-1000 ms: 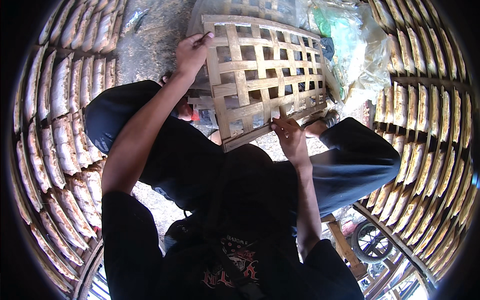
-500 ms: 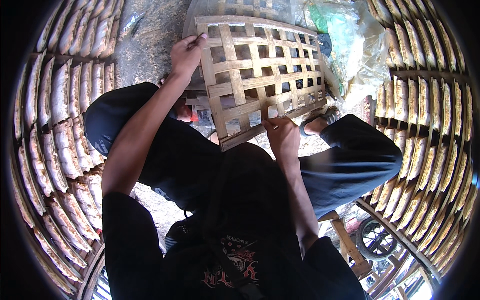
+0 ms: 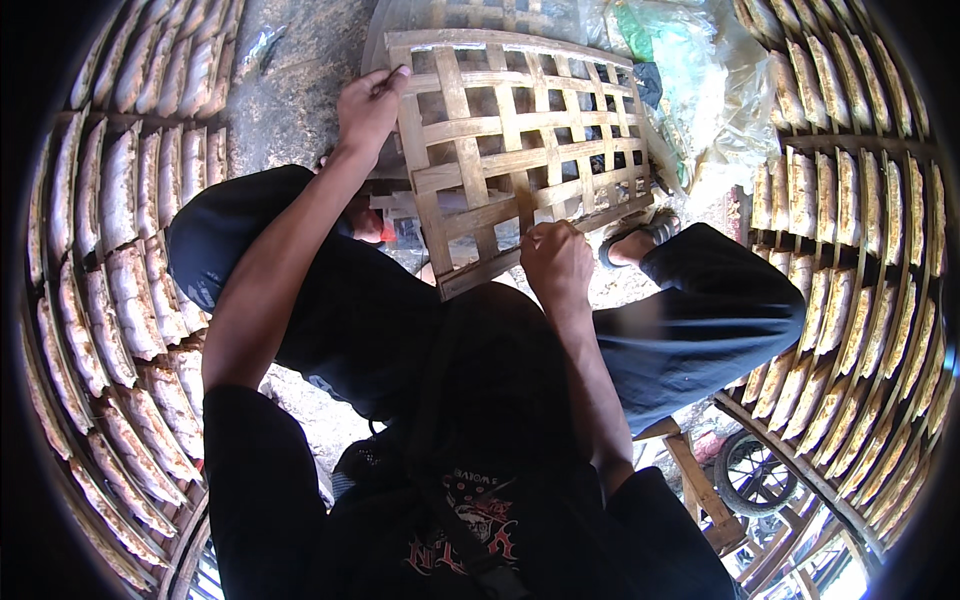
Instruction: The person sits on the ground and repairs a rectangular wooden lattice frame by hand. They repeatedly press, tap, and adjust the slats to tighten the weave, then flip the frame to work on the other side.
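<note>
My left hand [image 3: 366, 115] grips a woven bamboo lattice panel [image 3: 468, 152] by the upper part of its left edge, fingers curled round the slat. My right hand [image 3: 556, 258] is closed on the near lower edge of the same panel, at a vertical strip a little right of the lower-left corner; some fingertips are hidden. The panel is tilted over my lap, between my bent knees. Behind it lie translucent plastic sheeting [image 3: 718, 120] and another lattice at the top of the view.
Racks of slats bearing pale, crusty strips stand close on the left [image 3: 130, 290] and right [image 3: 860, 290]. My bent legs [image 3: 700, 330] fill the middle, with a sandalled foot [image 3: 635, 245] at right. A spoked wheel [image 3: 745, 465] and wooden bars are at the lower right.
The panel and my left hand have shifted slightly left. My right hand has slid left along the lower edge, its fingers now more curled.
</note>
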{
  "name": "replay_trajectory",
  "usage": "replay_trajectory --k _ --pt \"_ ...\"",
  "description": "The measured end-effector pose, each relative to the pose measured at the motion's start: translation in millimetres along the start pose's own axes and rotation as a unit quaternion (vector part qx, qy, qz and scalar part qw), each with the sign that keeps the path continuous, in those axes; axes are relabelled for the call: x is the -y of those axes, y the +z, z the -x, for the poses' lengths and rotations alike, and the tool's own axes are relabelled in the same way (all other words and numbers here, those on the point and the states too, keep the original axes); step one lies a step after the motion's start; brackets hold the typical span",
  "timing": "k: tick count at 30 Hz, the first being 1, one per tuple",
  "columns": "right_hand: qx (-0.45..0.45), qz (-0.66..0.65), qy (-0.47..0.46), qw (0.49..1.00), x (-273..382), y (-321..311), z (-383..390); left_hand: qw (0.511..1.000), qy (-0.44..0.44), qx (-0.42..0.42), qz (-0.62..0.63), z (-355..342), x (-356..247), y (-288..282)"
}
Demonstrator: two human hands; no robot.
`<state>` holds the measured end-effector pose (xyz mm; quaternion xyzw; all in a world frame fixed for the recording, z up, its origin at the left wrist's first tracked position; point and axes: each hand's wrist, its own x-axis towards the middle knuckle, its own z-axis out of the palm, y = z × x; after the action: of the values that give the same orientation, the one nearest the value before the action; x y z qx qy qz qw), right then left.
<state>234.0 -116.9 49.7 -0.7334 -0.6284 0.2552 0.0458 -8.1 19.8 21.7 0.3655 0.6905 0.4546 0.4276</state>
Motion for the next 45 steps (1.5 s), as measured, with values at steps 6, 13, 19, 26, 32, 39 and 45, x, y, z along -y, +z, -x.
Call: replay_trajectory --k 6,13,19,26,32,39,45 --pt "-0.007 0.018 -0.039 0.999 -7 9 3 1.000 -0.016 -0.006 0.014 5 -6 3" --pt "-0.135 -0.015 -0.068 0.988 -46 10 -6 1.000 0.004 0.006 0.007 3 -4 -1" --pt "-0.172 0.062 0.095 0.979 -120 -6 -29 0.998 -0.022 0.050 -0.040 -1 -4 -4" --pt "-0.120 -0.127 -0.095 0.980 -126 2 -38 0.998 -0.017 0.054 -0.040 -1 -5 -5" --pt "-0.050 -0.183 -0.201 0.961 -63 -17 -23 0.998 -0.006 0.051 -0.047 -2 0 -6" --pt "-0.067 -0.129 -0.222 0.964 -44 -2 -5 1.000 -0.002 0.000 -0.003 1 1 0" --pt "-0.053 -0.094 -0.182 0.977 -31 -1 1 0.999 -0.004 0.024 -0.046 0 -3 -4"
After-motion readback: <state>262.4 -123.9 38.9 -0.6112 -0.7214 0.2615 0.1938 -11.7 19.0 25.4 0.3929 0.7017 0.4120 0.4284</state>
